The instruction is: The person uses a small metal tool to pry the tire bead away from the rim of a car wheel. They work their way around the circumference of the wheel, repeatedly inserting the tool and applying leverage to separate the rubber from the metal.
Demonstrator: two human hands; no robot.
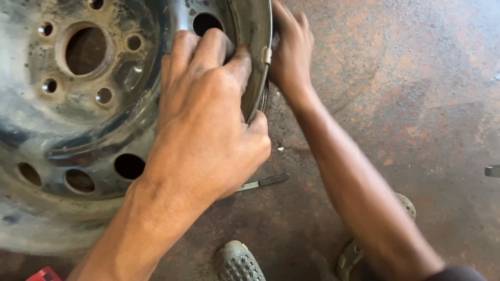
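A worn dark steel wheel rim (78, 109) with a centre bore and several bolt holes fills the left of the head view, standing on a rusty brown floor. My left hand (208, 119) grips its right edge, fingers curled over the lip and thumb on the outer side. My right hand (291, 47) rests against the outside of the same edge, just behind a small metal clip (266, 55) fixed to the rim's lip. Whether its fingers pinch the clip is hidden.
A slim tool with a dark handle (263, 182) lies on the floor under my left hand. Two sandalled feet (237, 263) (354, 250) show at the bottom. A red object (44, 274) is at the bottom left, a dark item (492, 170) at the right edge.
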